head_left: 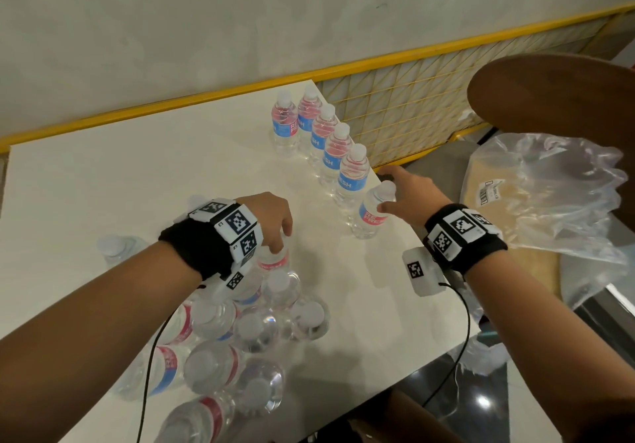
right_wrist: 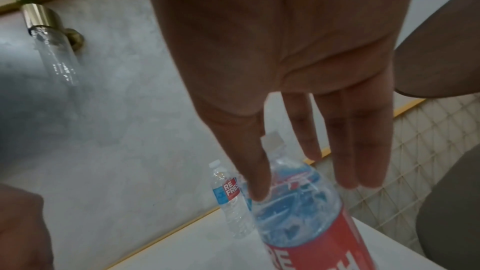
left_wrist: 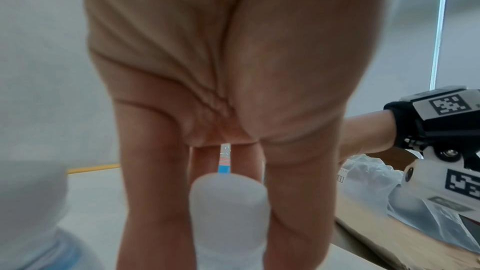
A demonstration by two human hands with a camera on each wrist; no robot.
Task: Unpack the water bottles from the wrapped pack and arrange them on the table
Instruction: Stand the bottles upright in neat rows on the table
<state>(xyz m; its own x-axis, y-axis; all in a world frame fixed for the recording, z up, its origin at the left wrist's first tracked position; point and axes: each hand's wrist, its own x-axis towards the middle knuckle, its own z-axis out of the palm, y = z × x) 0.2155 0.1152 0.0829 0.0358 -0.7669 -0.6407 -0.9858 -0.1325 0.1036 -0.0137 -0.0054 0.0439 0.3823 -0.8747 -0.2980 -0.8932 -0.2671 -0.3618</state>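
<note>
Several water bottles with red and blue labels stand in a row (head_left: 338, 147) along the right edge of the white table (head_left: 137, 185). My right hand (head_left: 385, 192) is at the nearest bottle (head_left: 371, 217) of that row. Its fingers (right_wrist: 363, 151) are straight and straddle the neck, with the thumb against the shoulder. A loose cluster of bottles (head_left: 240, 339) stands at the front left. My left hand (head_left: 280, 236) reaches down over one bottle (head_left: 273, 262) at the cluster's far edge, fingers and thumb closing round its top. That bottle's white cap (left_wrist: 228, 198) shows between them.
Crumpled clear plastic wrap (head_left: 549, 195) lies over cardboard on a seat to the right of the table. A round wooden chair back (head_left: 556, 95) rises behind it. A yellow grid fence (head_left: 412, 106) runs along the wall. One bottle (head_left: 117, 248) stands alone at the left.
</note>
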